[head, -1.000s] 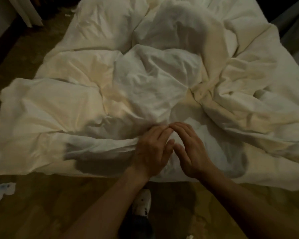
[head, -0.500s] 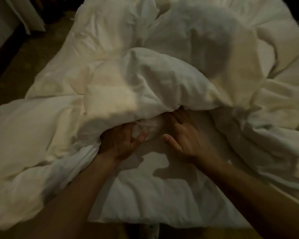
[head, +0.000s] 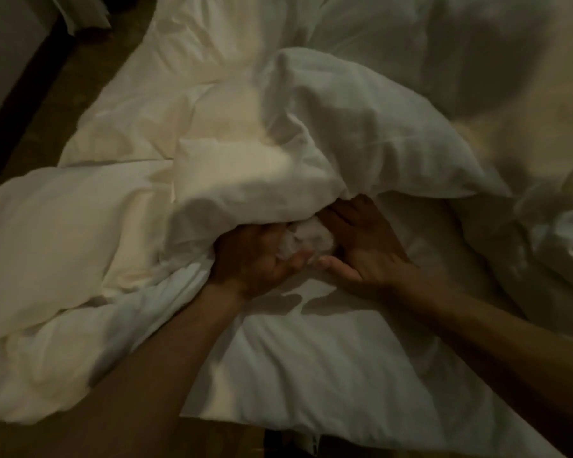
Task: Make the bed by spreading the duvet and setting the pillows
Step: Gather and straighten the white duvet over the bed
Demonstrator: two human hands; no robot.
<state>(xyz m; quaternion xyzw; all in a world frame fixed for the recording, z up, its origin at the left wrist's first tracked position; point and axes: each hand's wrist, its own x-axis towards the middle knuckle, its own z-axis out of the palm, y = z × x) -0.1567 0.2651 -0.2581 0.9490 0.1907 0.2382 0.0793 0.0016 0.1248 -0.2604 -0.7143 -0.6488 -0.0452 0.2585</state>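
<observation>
Head view: the white duvet (head: 311, 133) lies crumpled in thick folds across the bed. The left hand (head: 258, 256) grips a bunched fold; the right hand (head: 361, 246) reaches under, fingers hidden. Brown floor (head: 63, 94) far left.

duvet (head: 328, 133) heaped on bed, hands beneath fold
</observation>
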